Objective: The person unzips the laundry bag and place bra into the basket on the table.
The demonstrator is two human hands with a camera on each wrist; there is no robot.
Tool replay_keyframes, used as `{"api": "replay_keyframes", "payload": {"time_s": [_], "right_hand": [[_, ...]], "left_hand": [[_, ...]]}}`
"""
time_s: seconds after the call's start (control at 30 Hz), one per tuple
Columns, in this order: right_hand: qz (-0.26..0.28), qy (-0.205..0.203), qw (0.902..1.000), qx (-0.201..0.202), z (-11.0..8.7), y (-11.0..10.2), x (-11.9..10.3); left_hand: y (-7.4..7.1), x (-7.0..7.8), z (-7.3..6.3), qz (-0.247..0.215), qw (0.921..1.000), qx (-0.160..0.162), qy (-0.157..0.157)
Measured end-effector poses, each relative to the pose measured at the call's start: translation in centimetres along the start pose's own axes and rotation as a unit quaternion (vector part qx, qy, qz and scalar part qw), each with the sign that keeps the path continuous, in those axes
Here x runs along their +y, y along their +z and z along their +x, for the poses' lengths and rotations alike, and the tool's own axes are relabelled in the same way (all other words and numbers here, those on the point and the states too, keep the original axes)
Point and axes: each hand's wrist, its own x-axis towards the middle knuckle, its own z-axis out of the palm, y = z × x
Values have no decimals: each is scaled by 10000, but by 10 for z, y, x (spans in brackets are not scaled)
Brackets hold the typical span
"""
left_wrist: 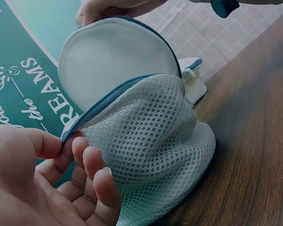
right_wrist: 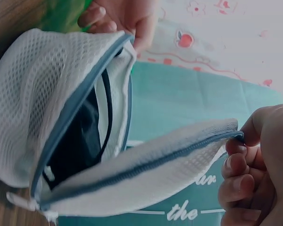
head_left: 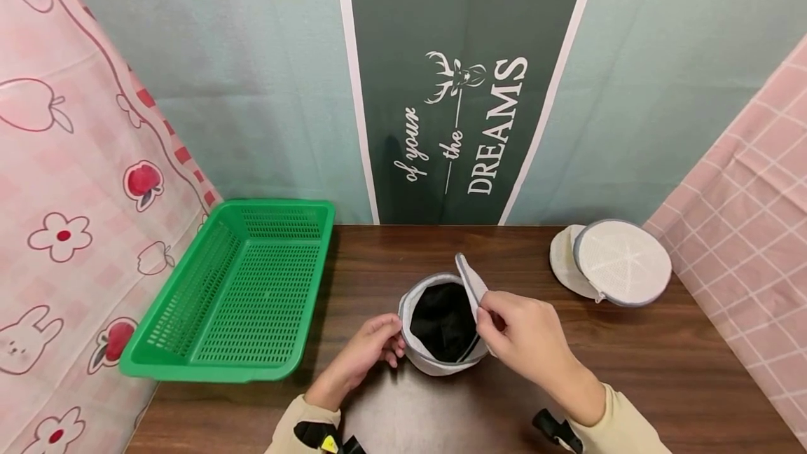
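A white mesh laundry bag [head_left: 435,367] with a grey zippered rim stands on the table with its lid raised. Black fabric [head_left: 444,321] lies inside it; a black strap [right_wrist: 106,108] shows along the inner wall in the right wrist view. My left hand [head_left: 372,345] pinches the rim between thumb and index finger, the other fingers loosely bent beside the mesh. With thumb and fingers, my right hand [head_left: 526,335] grips the edge of the round lid [head_left: 470,284] and holds it up. The zipper pull [right_wrist: 22,201] hangs by the lid's hinge side.
To the left sits a green plastic basket [head_left: 312,286] with nothing in it. Two more white mesh bags [head_left: 624,263] lie overlapped at the back right of the wooden table [head_left: 630,370]. Fabric curtains [head_left: 265,90] enclose the back and both sides.
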Motion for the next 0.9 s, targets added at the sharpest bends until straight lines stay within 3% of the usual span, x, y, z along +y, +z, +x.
{"api": "replay_keyframes", "payload": {"time_s": [0.6, 0.9], "right_hand": [[-366, 588, 9960, 564, -17, -33, 31], [-730, 1095, 9903, 449, -28, -44, 44]], "left_hand": [[-3, -1, -3, -15, 10000, 72, -63], [-5, -5, 0, 10, 9999, 68, -81]]}}
